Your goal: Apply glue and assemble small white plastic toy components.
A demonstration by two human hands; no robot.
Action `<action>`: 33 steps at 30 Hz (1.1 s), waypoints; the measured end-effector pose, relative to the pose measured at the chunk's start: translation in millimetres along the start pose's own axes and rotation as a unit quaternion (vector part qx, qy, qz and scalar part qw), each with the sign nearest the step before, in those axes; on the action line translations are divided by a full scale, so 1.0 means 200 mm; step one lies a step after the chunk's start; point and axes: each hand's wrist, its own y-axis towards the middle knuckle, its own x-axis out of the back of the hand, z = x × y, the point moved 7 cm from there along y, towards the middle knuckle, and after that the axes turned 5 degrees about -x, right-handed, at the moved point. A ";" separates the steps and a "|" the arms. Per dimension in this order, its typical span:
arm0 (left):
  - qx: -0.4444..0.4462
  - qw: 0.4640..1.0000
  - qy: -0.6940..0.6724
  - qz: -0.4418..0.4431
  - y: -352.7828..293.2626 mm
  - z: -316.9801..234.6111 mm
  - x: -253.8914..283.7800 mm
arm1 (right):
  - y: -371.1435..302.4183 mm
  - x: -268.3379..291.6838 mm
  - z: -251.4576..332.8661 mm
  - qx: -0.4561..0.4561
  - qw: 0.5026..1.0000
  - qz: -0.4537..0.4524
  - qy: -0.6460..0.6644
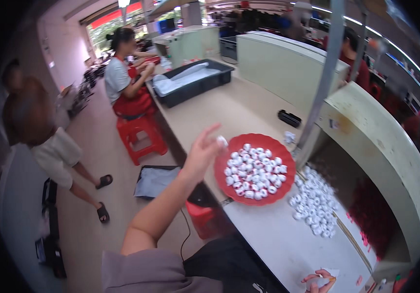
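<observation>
My left hand (203, 150) reaches out over the near-left rim of a red scalloped plate (288, 189). Between its thumb and fingers is a small white ring-like piece (222, 142), while the index finger points outward. Many similar white pieces (255, 171), some with red marks, lie on the plate. To the right of the plate is a loose heap of small white rings (316, 202) on the table. My right hand (319, 283) is low at the bottom edge, its fingers curled round a whitish thing that is too blurred to name.
A black tray (190, 97) with white sheeting stands farther along the table (249, 105). A black object (289, 118) lies near a metal post (323, 83). Pale green shelving (380, 122) borders the right. One person sits on a red stool (140, 133); another stands at left.
</observation>
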 end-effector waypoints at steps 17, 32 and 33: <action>-0.036 0.923 0.055 0.380 0.29 -0.26 -0.55 | -0.02 -0.09 0.02 0.001 0.999 0.022 0.045; 0.294 0.874 -0.285 0.261 -0.91 0.53 -1.12 | 0.01 0.04 0.11 -0.015 0.999 -0.042 -0.012; 0.297 0.884 -0.263 0.246 -0.92 0.54 -1.12 | -0.01 0.07 0.12 0.002 0.998 -0.065 0.004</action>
